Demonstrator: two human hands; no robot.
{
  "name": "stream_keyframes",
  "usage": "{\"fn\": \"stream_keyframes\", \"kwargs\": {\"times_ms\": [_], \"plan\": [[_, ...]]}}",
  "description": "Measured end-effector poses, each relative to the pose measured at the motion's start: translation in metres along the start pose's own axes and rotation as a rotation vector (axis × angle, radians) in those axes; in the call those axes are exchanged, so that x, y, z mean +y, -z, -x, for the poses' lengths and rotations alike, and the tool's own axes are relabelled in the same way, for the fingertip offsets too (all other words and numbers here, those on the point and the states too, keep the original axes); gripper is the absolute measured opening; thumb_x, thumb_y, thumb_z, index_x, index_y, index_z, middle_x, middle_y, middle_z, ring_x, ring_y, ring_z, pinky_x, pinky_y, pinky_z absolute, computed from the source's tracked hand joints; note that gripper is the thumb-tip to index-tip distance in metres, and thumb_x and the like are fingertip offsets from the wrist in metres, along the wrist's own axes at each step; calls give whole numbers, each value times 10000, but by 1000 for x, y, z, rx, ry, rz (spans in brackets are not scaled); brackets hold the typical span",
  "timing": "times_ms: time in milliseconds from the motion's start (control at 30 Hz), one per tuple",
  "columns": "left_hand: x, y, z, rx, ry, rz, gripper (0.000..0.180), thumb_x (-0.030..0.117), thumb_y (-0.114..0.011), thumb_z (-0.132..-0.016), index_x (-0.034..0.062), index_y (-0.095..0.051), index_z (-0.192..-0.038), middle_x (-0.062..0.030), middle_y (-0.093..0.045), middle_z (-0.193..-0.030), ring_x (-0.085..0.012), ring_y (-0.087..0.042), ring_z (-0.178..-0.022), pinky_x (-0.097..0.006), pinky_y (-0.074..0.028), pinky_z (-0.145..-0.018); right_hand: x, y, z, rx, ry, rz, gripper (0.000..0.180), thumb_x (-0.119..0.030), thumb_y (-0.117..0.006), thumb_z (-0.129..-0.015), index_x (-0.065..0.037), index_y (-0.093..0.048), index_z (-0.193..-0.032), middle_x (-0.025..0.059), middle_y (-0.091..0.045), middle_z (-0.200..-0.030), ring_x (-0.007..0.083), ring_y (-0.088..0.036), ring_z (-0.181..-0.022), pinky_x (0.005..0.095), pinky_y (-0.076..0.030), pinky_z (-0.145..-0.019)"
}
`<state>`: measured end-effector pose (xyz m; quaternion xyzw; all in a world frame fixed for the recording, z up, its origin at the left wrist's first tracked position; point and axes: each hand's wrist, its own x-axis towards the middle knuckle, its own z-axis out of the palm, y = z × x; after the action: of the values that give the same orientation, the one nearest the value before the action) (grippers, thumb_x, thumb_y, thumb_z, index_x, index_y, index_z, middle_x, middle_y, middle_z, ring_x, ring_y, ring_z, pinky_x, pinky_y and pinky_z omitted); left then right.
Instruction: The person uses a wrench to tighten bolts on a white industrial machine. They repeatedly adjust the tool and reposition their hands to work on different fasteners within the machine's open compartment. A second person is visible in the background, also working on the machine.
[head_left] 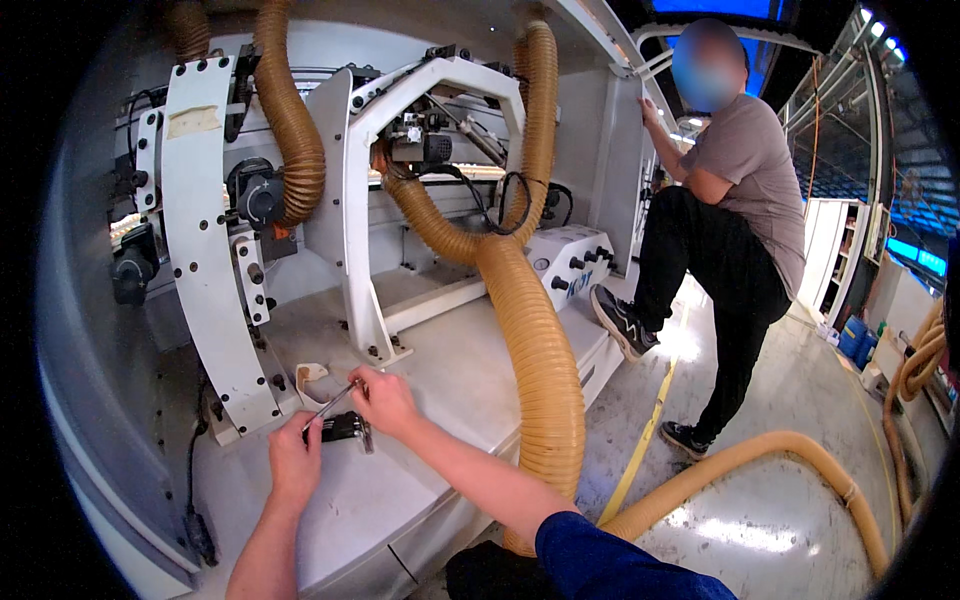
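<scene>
White machine surface (400,480) carries both hands. Left hand (295,462) and right hand (385,400) are close together, both clamped on a folding hex key set (340,425), one thin key (335,402) swung out toward 11 o'clock. Tan ribbed hose (535,360) at 2 o'clock. Farther, at 1 o'clock, another person (735,200) rests one foot on the machine.

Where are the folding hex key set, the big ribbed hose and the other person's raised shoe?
hex key set (343,427), head view, on its dark holder.
ribbed hose (540,370), head view, mid-length.
raised shoe (622,322), head view, on its side.
</scene>
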<state>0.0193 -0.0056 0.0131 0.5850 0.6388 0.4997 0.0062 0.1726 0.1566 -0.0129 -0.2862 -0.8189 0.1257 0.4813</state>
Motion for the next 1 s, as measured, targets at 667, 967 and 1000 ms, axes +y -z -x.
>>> {"fn": "stream_keyframes", "kwargs": {"times_ms": [667, 967, 1000], "plan": [[2, -2, 2, 0, -28, 59, 177, 91, -678, -988, -17, -739, -1115, -233, -740, -926, -352, -722, -757, -406, -559, -733, 3, -5, 6, 57, -41, -33, 214, -127, -650, -930, -61, -722, -1121, 181, -765, -945, 388, -741, -865, 478, -599, -777], [3, -1, -3, -29, -28, 60, 193, 71, -697, -967, -15, -749, -1132, -225, -742, -917, -323, -718, -737, -401, -561, -714, 6, 0, -2, 58, 10, 90, 210, -137, -641, -947, -74, -731, -1126, 167, -761, -963, 388, -736, -866, 497, -593, -762], [3, 0, -2, -42, -12, 47, 194, 72, -699, -965, -15, -750, -1130, -227, -742, -919, -325, -723, -743, -404, -561, -714, 5, -1, -2, 63, 18, 111, 216, -140, -642, -947, -78, -731, -1134, 167, -760, -962, 388, -735, -868, 498, -593, -763]]}}
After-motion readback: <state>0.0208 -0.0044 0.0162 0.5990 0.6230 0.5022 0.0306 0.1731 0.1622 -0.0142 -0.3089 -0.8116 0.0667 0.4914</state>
